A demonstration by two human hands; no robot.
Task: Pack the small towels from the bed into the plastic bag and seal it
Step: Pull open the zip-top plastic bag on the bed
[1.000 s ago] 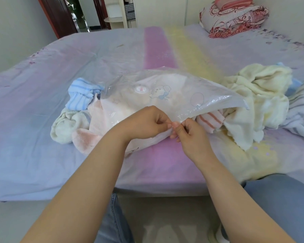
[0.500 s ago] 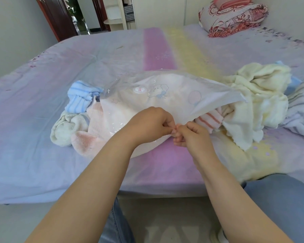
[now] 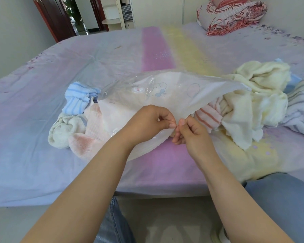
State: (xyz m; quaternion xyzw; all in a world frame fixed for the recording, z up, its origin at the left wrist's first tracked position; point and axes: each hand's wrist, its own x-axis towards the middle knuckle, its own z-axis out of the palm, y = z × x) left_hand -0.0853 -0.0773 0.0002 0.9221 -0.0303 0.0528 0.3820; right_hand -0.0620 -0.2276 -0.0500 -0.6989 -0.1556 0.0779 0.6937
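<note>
A clear plastic bag [image 3: 174, 92] with a cartoon print and a round valve lies over the towels in the middle of the bed. My left hand [image 3: 148, 122] and my right hand [image 3: 191, 132] both pinch its near edge, fingertips almost touching. Left of the bag lie a blue striped towel [image 3: 77, 98], a cream towel [image 3: 63, 130] and a pink towel [image 3: 84, 144]. On the right are a pink-striped towel [image 3: 209, 114], a heap of pale yellow towels [image 3: 253, 95] and a grey-striped towel [image 3: 302, 106]. What is inside the bag is hard to tell.
The bed sheet [image 3: 33, 137] is pastel lilac with a pink and yellow band. Folded patterned bedding [image 3: 232, 14] sits at the far right corner. A doorway and shelf [image 3: 112, 13] are behind the bed. My knees in jeans [image 3: 284, 199] are at the bed's near edge.
Both hands stay pinched on the bag's near edge and have shifted slightly. The bag's raised top has sunk a little lower over the towels.
</note>
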